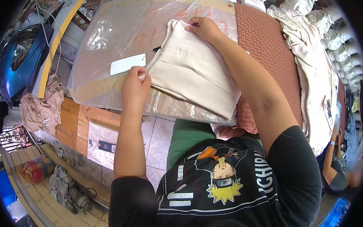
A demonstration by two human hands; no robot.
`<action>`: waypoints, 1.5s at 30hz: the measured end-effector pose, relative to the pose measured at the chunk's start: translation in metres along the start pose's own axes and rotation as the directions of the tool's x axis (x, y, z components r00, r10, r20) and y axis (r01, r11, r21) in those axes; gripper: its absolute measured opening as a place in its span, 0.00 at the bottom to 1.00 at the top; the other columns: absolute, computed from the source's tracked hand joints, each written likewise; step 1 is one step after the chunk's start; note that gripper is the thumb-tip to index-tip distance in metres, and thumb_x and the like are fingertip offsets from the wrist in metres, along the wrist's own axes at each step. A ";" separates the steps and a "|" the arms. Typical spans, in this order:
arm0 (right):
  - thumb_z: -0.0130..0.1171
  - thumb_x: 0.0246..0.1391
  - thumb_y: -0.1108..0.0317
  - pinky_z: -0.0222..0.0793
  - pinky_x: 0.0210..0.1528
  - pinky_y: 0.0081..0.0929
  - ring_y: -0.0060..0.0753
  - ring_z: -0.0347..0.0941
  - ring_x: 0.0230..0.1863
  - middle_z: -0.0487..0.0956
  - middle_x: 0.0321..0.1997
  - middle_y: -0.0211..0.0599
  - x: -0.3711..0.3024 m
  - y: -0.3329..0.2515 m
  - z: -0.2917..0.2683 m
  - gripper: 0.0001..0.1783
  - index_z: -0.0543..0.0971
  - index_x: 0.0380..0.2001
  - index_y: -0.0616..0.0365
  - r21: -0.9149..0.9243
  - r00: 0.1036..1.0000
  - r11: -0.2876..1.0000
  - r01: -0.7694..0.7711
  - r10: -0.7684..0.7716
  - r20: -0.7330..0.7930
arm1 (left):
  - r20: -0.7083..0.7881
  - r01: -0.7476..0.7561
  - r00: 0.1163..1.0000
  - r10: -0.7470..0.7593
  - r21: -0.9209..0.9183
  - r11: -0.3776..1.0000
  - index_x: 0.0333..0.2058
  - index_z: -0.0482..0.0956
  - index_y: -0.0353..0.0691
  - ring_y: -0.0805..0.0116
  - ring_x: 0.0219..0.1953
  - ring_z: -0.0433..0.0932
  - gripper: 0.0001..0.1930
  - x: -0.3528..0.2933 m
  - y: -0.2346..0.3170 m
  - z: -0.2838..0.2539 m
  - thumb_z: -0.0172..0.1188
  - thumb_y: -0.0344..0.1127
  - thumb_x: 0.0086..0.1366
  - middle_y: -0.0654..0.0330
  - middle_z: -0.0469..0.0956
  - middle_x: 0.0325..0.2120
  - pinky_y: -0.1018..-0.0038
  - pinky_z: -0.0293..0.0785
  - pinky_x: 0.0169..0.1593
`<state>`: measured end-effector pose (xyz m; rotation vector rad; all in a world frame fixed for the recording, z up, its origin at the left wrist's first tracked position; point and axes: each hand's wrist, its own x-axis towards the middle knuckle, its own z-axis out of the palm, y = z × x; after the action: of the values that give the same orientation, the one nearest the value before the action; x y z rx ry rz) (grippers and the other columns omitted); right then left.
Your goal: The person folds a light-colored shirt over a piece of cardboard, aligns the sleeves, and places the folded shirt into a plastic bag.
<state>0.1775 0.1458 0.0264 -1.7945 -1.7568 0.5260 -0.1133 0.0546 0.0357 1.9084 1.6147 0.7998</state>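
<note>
A cream garment (pixel 195 69), folded into a flat block, lies at a slant on a plastic-wrapped board in front of me. My left hand (pixel 135 85) pinches the garment's left edge between thumb and fingers. Beside those fingers, a blank white hang tag (pixel 127 64) lies on the plastic, and a thin string shows at its corner. Up at the far edge, my right hand (pixel 205 29) grips the fabric's corner with bent fingers, its forearm crossing over the garment's right side. A small dark piece peeks out from under the left edge.
Clear plastic (pixel 103 39) covers the board under the garment. To the right are a rust-coloured textured cloth (pixel 265 64), more cream garments (pixel 312 61) and white mannequin-like forms (pixel 339 39). Another person (pixel 338 169) is at far right. A brown cloth (pixel 42 105) hangs at left.
</note>
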 end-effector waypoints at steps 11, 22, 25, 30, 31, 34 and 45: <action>0.64 0.49 0.61 0.71 0.43 0.33 0.41 0.78 0.38 0.82 0.35 0.44 -0.008 -0.021 -0.011 0.15 0.81 0.38 0.57 0.053 0.998 0.998 0.036 -0.033 -0.055 | -0.034 -0.226 0.974 0.223 -0.137 0.964 0.47 0.78 0.43 0.51 0.51 0.73 0.16 0.135 0.027 0.087 0.60 0.38 0.59 0.51 0.76 0.47 0.62 0.69 0.53; 0.66 0.47 0.62 0.71 0.42 0.29 0.34 0.78 0.36 0.82 0.33 0.37 0.014 0.001 0.011 0.13 0.81 0.35 0.55 0.173 1.000 0.985 0.009 -0.007 -0.011 | 0.168 -0.008 0.986 0.020 -0.070 0.998 0.43 0.80 0.44 0.58 0.42 0.79 0.14 0.172 0.027 0.094 0.62 0.37 0.57 0.54 0.80 0.41 0.66 0.74 0.46; 0.67 0.46 0.61 0.71 0.42 0.29 0.33 0.78 0.36 0.82 0.33 0.37 0.015 0.000 0.017 0.14 0.82 0.35 0.54 0.153 1.000 0.988 -0.022 0.022 -0.002 | 0.051 -0.123 0.991 0.126 -0.049 0.991 0.43 0.80 0.43 0.56 0.45 0.77 0.13 0.162 0.022 0.084 0.61 0.35 0.58 0.53 0.79 0.42 0.66 0.72 0.49; 0.66 0.46 0.58 0.71 0.43 0.32 0.37 0.78 0.37 0.82 0.35 0.38 0.013 -0.002 0.014 0.15 0.82 0.36 0.54 0.128 1.000 0.992 -0.016 0.015 0.008 | 0.025 -0.549 0.835 0.550 -0.028 0.835 0.47 0.77 0.39 0.54 0.50 0.75 0.15 0.078 0.041 0.050 0.57 0.36 0.62 0.51 0.76 0.48 0.68 0.70 0.53; 0.65 0.46 0.58 0.71 0.44 0.33 0.39 0.78 0.38 0.82 0.36 0.39 0.015 0.003 0.012 0.15 0.82 0.36 0.53 0.104 1.000 0.995 -0.010 0.008 0.012 | 0.092 -0.576 0.809 0.581 -0.075 0.814 0.50 0.76 0.41 0.51 0.55 0.71 0.17 0.052 0.040 0.058 0.56 0.39 0.63 0.53 0.74 0.51 0.64 0.66 0.57; 0.65 0.49 0.57 0.71 0.43 0.31 0.35 0.78 0.37 0.82 0.36 0.39 0.010 -0.008 0.007 0.17 0.81 0.39 0.55 0.043 0.999 0.999 -0.005 0.007 -0.039 | 0.144 -0.568 0.823 0.550 0.241 0.787 0.56 0.71 0.45 0.52 0.65 0.57 0.22 0.005 0.030 0.073 0.52 0.45 0.66 0.57 0.63 0.61 0.49 0.50 0.64; 0.56 0.58 0.64 0.69 0.46 0.31 0.37 0.76 0.42 0.79 0.43 0.41 -0.147 -0.035 -0.097 0.15 0.77 0.49 0.50 -0.185 0.959 0.971 0.152 -0.190 -0.210 | -0.044 -0.445 0.886 0.463 0.205 0.872 0.56 0.72 0.46 0.54 0.66 0.56 0.20 -0.025 0.017 0.014 0.51 0.43 0.66 0.58 0.66 0.59 0.50 0.47 0.66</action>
<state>0.2037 -0.0130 0.1067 -1.7142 -1.8169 0.0995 -0.0947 0.0273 0.0348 2.4758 1.3405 0.9563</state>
